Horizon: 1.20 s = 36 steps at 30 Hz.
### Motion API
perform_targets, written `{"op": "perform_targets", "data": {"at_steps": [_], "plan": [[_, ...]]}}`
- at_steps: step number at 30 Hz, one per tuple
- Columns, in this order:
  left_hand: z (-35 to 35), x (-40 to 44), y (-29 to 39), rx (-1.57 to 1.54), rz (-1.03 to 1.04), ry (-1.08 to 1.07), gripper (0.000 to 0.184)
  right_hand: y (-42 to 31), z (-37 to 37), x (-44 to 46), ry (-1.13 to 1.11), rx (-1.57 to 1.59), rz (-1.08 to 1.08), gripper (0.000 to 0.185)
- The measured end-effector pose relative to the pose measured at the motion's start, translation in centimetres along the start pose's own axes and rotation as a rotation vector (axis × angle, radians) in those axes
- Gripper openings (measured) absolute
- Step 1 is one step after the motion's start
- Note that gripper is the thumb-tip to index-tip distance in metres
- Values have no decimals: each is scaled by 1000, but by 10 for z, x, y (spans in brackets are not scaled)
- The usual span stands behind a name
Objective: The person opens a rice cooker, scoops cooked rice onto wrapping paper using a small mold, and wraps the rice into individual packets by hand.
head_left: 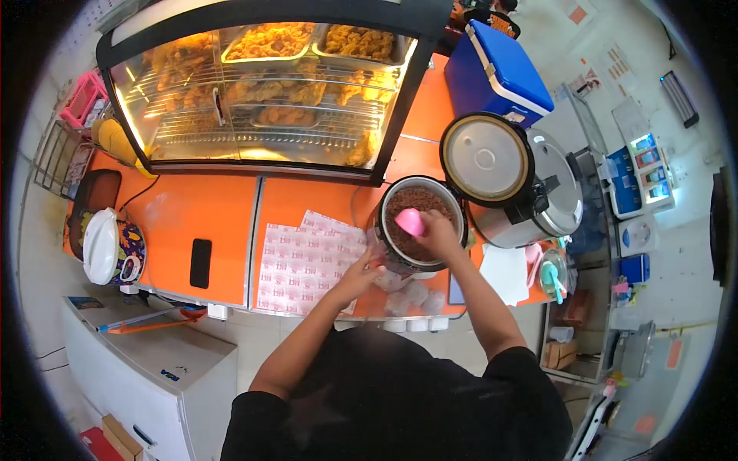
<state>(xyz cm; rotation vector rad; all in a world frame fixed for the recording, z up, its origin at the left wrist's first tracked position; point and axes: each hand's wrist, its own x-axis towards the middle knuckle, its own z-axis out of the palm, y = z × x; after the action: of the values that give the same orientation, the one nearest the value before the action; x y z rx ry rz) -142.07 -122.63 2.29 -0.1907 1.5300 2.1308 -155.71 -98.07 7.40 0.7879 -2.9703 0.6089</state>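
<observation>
My right hand (440, 235) is closed around a pink scoop (410, 222), which is over reddish-brown rice (411, 198) inside the rice cooker pot (457, 201). Beside the cooker's near left side is my left hand (357, 280), its fingers apart. Whether it touches the cooker wall is hard to make out. Printed wrapping paper (304, 265) lies in overlapping sheets left of that hand. Wrapped, whitish lumps in clear plastic (415, 293) sit in front of the cooker, between my forearms. The cooker's round lid (486, 157) stands raised at its right.
A lit glass display case (261, 100) with fried chicken stands at the back. A large steel cooker (550, 184) and a blue cooler box (492, 77) occupy the right. A phone (200, 263) and a white-lidded pot (102, 246) are on the orange table (223, 215) at left.
</observation>
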Motion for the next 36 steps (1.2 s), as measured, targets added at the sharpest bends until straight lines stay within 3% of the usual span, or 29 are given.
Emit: {"op": "perform_targets", "data": {"at_steps": [1, 4, 8, 9, 17, 23, 31, 34, 36], "plan": [[-4, 3, -2, 49, 21, -19, 91, -5, 2, -3, -52, 29, 43, 59], [-3, 5, -5, 41, 63, 8, 93, -8, -14, -3, 53, 9, 136, 57], [10, -4, 4, 13, 60, -53, 93, 12, -4, 4, -174, -120, 306, 42], [13, -4, 6, 48, 62, -89, 94, 16, 5, 3, -55, -11, 266, 40], [22, 3, -6, 21, 145, -225, 99, -39, 17, 8, -119, 284, 327, 45], [16, 10, -4, 140, 102, -299, 104, -33, 2, 11, -238, 390, 252, 39], [20, 1, 4, 156, 114, -206, 101, 5, -17, 21, -514, 655, 402, 33], [19, 1, -2, 182, 189, -159, 104, 12, -36, 20, -440, 640, 438, 33], [19, 1, -1, 149, 214, -166, 104, 18, -13, 14, -163, 352, 132, 42]]}}
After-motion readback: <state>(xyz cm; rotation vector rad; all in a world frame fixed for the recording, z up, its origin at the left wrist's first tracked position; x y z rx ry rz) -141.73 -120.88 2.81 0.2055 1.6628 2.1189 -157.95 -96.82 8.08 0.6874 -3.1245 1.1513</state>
